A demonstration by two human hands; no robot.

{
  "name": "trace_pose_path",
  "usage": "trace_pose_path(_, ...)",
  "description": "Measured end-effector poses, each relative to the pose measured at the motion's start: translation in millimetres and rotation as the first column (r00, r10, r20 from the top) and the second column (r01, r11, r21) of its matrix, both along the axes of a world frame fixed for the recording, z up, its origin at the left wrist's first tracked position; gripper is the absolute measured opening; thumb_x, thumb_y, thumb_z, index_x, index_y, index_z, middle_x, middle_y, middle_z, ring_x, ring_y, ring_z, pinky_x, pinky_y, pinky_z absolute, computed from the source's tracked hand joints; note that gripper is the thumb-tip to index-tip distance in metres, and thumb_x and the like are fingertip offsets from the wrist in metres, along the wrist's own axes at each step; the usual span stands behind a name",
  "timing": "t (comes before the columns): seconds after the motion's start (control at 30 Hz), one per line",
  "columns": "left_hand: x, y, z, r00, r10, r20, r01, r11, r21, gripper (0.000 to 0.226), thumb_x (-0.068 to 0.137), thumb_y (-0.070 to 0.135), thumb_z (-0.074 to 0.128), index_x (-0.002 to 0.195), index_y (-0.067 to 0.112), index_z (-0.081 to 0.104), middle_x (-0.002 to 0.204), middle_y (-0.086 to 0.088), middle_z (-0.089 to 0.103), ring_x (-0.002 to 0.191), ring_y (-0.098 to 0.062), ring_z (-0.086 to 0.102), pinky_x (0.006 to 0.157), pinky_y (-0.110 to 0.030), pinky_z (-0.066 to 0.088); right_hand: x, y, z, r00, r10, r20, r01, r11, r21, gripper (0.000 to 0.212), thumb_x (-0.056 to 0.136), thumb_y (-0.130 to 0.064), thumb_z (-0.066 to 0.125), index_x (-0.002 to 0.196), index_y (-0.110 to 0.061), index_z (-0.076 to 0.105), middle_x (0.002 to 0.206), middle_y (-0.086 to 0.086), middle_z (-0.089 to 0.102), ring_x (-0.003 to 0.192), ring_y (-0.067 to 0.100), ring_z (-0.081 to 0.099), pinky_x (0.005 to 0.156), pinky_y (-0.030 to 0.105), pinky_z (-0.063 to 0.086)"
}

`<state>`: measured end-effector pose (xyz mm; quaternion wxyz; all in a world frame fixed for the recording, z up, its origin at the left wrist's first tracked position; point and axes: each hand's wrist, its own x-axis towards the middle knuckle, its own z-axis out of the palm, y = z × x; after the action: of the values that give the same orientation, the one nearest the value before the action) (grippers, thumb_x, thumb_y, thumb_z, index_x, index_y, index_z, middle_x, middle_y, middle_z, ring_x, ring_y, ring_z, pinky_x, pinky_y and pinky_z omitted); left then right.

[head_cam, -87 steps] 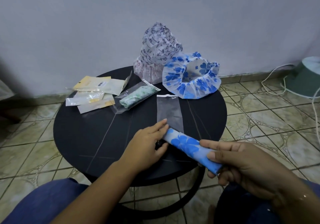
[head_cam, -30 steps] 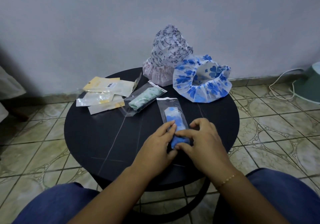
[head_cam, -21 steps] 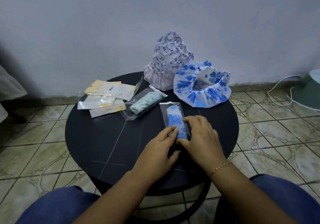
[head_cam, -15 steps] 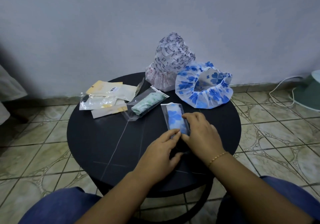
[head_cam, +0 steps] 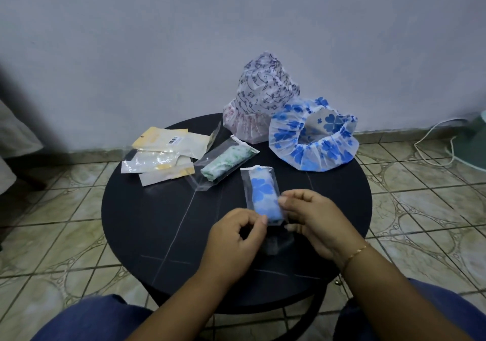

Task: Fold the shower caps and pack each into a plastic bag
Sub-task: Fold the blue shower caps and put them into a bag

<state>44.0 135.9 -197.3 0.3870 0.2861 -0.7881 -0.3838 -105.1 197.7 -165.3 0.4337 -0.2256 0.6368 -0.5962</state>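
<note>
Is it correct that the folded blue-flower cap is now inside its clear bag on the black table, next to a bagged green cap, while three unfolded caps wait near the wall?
Not quite. The head view shows two unfolded caps near the wall, not three: the purple-patterned cap and the blue-flower open cap. The rest holds: the folded blue cap is inside its clear bag on the black table, beside the bagged green cap.

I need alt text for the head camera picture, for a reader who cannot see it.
Two hands, left hand and right hand, pinch the open end of a clear plastic bag holding a folded blue-flowered shower cap on a round black table. Behind lie a bagged green cap and two unfolded caps.
</note>
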Motion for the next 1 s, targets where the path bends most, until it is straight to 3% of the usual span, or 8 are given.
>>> trace_pose_path(0.13, 0.2, -7.6, 4.4, 0.995, 0.090, 0.048, -0.093, 0.995, 0.049, 0.017, 0.085, 0.027, 0.067, 0.069, 0.025, 0.066, 0.077, 0.007, 0.063, 0.077, -0.002, 0.059, 0.066, -0.007, 0.040, 5.2, -10.9, -6.1, 0.977, 0.051, -0.209, -0.028, 0.994, 0.108, 0.027, 0.080, -0.005, 0.070, 0.104, -0.016, 0.066, 0.102, 0.005, 0.063, 0.077, 0.012, 0.060, 0.059, 0.019, 0.045)
trace_pose_path(0.33, 0.1, -39.2, 3.4, 0.959, 0.115, 0.258, -0.100, 0.992, -0.070, 0.002, 0.083, 0.032, 0.065, 0.085, 0.032, 0.065, 0.099, 0.016, 0.059, 0.096, 0.005, 0.053, 0.085, -0.023, 0.043, 11.5, -43.4, -8.9, 0.922, 0.139, -0.362, -0.080, 0.982, 0.172, 0.056, 0.080, -0.008, 0.071, 0.132, -0.007, 0.051, 0.128, 0.009, 0.059, 0.105, 0.017, 0.058, 0.100, 0.032, 0.046)
trace_pose_path(0.43, -3.2, -46.5, 0.2, 0.847, 0.266, 0.459, -0.156, 0.952, -0.263, 0.026, 0.088, 0.047, 0.053, 0.109, 0.036, 0.063, 0.129, 0.020, 0.049, 0.135, -0.008, 0.028, 0.104, -0.034, 0.022, 10.6, -60.8, -10.6, 0.928, 0.154, -0.339, -0.105, 0.982, 0.159, 0.060, 0.080, -0.008, 0.070, 0.135, -0.005, 0.046, 0.133, 0.012, 0.055, 0.119, 0.019, 0.054, 0.104, 0.033, 0.042)
trace_pose_path(0.63, -11.1, -49.5, 0.6, 0.701, 0.423, 0.574, -0.113, 0.861, -0.496, 0.078, 0.076, 0.067, 0.007, 0.135, 0.034, 0.046, 0.155, 0.005, 0.024, 0.143, -0.020, 0.003, 0.096, -0.037, 0.009, -1.4, -74.4, -4.7, 0.884, 0.208, -0.419, -0.173, 0.978, 0.121, 0.051, 0.084, -0.015, 0.067, 0.133, -0.009, 0.051, 0.135, 0.002, 0.052, 0.115, 0.014, 0.054, 0.105, 0.031, 0.040)
trace_pose_path(0.7, -15.6, -54.6, -1.8, 0.653, 0.456, 0.604, -0.124, 0.852, -0.509, 0.084, 0.074, 0.067, 0.001, 0.140, 0.031, 0.038, 0.158, 0.003, 0.013, 0.140, -0.019, -0.008, 0.097, -0.038, 0.007, -13.1, -76.4, -4.0, 0.740, 0.187, -0.646, -0.101, 0.981, 0.168, 0.042, 0.087, -0.020, 0.063, 0.128, -0.013, 0.056, 0.134, 0.002, 0.052, 0.117, 0.014, 0.051, 0.106, 0.028, 0.036)
trace_pose_path(0.83, -23.7, -52.4, -0.4, 0.675, 0.474, 0.565, -0.101, 0.819, -0.565, 0.062, 0.080, 0.058, 0.034, 0.124, 0.021, 0.060, 0.143, -0.007, 0.046, 0.135, -0.025, 0.023, 0.091, -0.043, 0.022, -47.3, -73.0, -8.4, 0.197, 0.259, -0.946, 0.202, 0.933, 0.298, 0.050, 0.091, -0.031, 0.050, 0.139, -0.023, 0.040, 0.154, 0.005, 0.021, 0.142, 0.024, 0.014, 0.114, 0.040, 0.014)
trace_pose_path(0.9, -28.7, -52.4, -7.8, 0.711, 0.446, 0.543, -0.034, 0.794, -0.607, 0.054, 0.081, 0.055, 0.038, 0.119, 0.025, 0.063, 0.138, -0.003, 0.052, 0.133, -0.025, 0.030, 0.092, -0.044, 0.023, -63.6, -71.3, -13.7, 0.128, 0.389, -0.912, 0.290, 0.865, 0.409, 0.063, 0.092, -0.043, 0.046, 0.147, -0.023, 0.021, 0.158, 0.004, 0.006, 0.145, 0.024, -0.001, 0.115, 0.047, 0.003)
trace_pose_path(1.0, -35.7, -54.1, -7.2, 0.659, 0.418, 0.625, 0.009, 0.827, -0.562, 0.057, 0.084, 0.058, 0.028, 0.115, 0.030, 0.067, 0.135, 0.003, 0.055, 0.136, -0.023, 0.025, 0.096, -0.045, 0.019, -80.6, -68.7, -19.0, 0.200, 0.519, -0.831, 0.319, 0.767, 0.556, 0.071, 0.091, -0.061, 0.033, 0.149, -0.025, 0.010, 0.158, 0.002, 0.010, 0.145, 0.022, 0.003, 0.112, 0.054, -0.005)
